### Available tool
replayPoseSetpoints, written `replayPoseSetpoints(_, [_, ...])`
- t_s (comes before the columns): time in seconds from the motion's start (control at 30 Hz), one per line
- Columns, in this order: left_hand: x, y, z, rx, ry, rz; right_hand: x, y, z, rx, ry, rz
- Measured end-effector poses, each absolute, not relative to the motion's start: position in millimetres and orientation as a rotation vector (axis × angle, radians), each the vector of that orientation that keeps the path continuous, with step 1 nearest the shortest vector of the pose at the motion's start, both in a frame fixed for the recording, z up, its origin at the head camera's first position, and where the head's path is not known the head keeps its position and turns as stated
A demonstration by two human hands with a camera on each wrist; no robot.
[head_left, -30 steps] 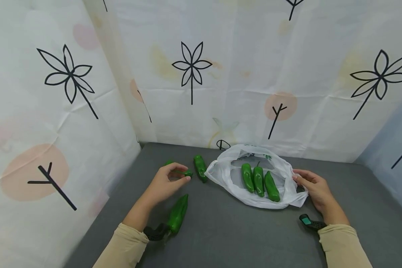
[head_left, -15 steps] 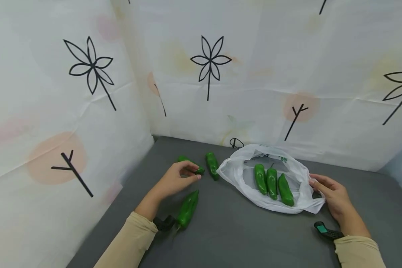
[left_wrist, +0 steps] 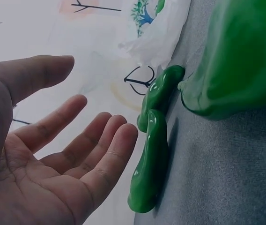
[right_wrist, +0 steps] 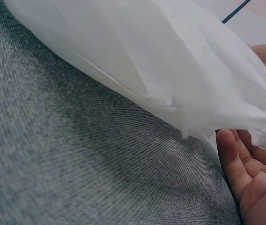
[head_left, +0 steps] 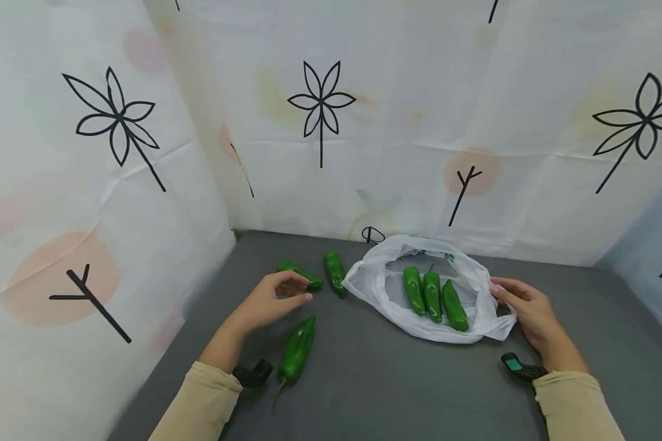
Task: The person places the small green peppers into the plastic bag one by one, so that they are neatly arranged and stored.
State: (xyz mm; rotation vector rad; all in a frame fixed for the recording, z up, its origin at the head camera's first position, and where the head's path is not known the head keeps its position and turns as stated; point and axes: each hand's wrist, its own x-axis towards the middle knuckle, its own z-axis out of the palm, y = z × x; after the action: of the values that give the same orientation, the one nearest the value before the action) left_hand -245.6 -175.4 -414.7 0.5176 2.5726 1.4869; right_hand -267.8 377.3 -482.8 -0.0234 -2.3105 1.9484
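In the head view, my left hand is held over the table's left part, fingers slightly bent and apart, holding nothing. Just beyond its fingertips lies a green chili pepper. To the right of that is another green pepper, and a larger one with its stem toward me lies beside my left wrist. The left wrist view shows a gap between the fingers and the nearest pepper. My right hand pinches the right edge of a white plastic bag, its mouth spread wide. Three green peppers lie inside.
A dark grey table lies under everything. White cloth walls with printed flowers and twigs stand at the back and both sides. The bag's left corner comes close to the middle pepper.
My left hand has drawn back slightly to the left, uncovering more of the peppers beyond it and beside its wrist. The head view swung and returned. My right hand stays on the bag.
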Motion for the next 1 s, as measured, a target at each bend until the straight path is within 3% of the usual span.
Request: replayPoseSetpoints(1.0, [-255.5, -197.3, -429.4, 0.581, 2.353, 1.337, -268.3, 373.5, -477.7, -0.066, -2.396, 1.857])
